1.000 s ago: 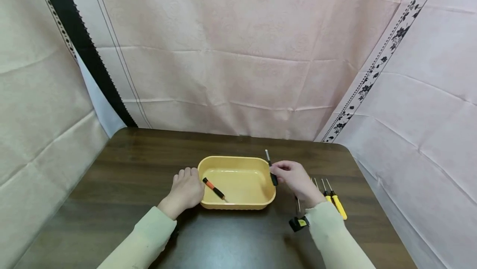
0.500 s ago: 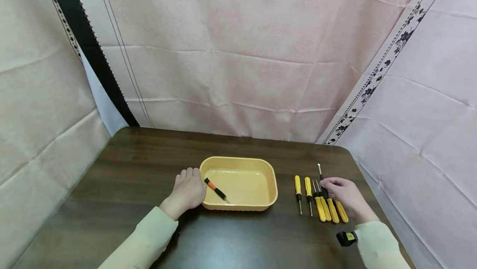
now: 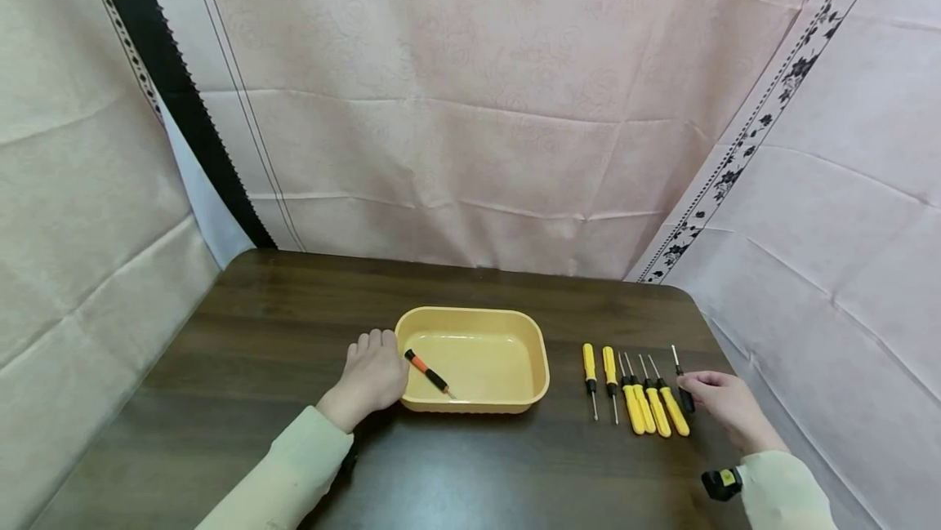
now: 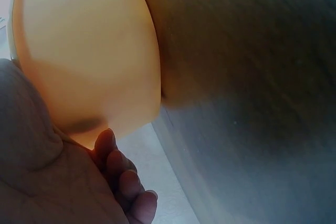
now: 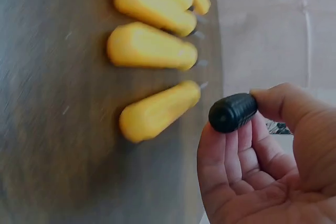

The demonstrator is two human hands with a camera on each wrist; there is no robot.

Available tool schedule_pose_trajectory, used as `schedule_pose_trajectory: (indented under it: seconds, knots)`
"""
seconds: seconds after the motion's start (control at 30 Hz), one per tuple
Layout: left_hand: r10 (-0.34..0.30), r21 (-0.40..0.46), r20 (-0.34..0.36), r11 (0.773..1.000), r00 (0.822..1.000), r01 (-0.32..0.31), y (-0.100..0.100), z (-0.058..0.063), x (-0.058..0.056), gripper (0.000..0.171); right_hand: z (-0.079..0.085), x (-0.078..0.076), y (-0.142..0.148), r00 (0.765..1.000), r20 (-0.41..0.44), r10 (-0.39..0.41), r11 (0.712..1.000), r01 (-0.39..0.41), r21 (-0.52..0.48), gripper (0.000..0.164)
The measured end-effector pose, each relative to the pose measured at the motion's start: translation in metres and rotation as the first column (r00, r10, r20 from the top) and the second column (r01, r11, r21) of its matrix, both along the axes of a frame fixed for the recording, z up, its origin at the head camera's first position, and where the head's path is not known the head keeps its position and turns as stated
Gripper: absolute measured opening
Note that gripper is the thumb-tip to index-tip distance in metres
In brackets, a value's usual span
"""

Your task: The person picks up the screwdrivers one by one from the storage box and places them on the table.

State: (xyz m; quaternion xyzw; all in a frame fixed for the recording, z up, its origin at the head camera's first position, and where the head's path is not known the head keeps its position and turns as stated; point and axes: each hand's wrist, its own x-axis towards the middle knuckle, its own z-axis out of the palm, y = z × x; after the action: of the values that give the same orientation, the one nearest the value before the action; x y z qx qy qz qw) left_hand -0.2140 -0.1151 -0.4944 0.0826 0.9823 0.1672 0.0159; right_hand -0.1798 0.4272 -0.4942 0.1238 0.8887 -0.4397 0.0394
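My left hand (image 3: 371, 373) grips the left end of a yellow plastic basin (image 3: 546, 367). In the left wrist view, its palm and fingers (image 4: 131, 184) lie against the basin's outer wall (image 4: 100, 40). A screwdriver with an orange and black handle (image 3: 428, 371) lies slanted in the basin's left part. At the right, my right hand (image 3: 731, 407) pinches a black-handled screwdriver (image 3: 685, 395) between thumb and fingertips, its shaft pointing away. The right wrist view shows its black handle (image 5: 232, 113) end-on. Just left of this hand lies a row of several yellow-handled screwdrivers (image 3: 656, 411).
The dark wooden table (image 3: 470, 473) runs back to a pale hanging cloth (image 3: 507, 146). Two yellow screwdrivers at the row's left end, one of them the outermost screwdriver (image 3: 589, 362), point their tips toward me; the others point away. A black wrist device (image 3: 720, 483) sits at my right sleeve.
My right hand has moved from the basin's right rim to the right, past the yellow screwdrivers, carrying the black-handled screwdriver, and has come lower. The left hand stays on the basin.
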Motion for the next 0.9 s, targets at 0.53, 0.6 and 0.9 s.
schedule_pose_trajectory:
  seconds: [0.53, 0.6, 0.9]
  knots:
    - [0.000, 0.000, -0.005, 1.000, 1.000, 0.000, 0.001, -0.001, -0.002, 0.026, -0.018, 0.004, 0.013, 0.993, 0.099, -0.065, 0.978, 0.044, 0.204, 0.036]
    - [-0.007, -0.003, -0.012, 1.000, 1.000, 0.007, 0.000, -0.001, -0.002, 0.025, -0.016, 0.004, 0.013, 0.993, 0.103, -0.059, 0.971, 0.033, 0.239, 0.035]
    - [-0.008, 0.004, -0.014, 1.000, 1.000, 0.009, 0.000, 0.000, 0.000, 0.026, -0.016, 0.004, 0.010, 0.995, 0.089, -0.041, 0.956, 0.014, 0.293, 0.031]
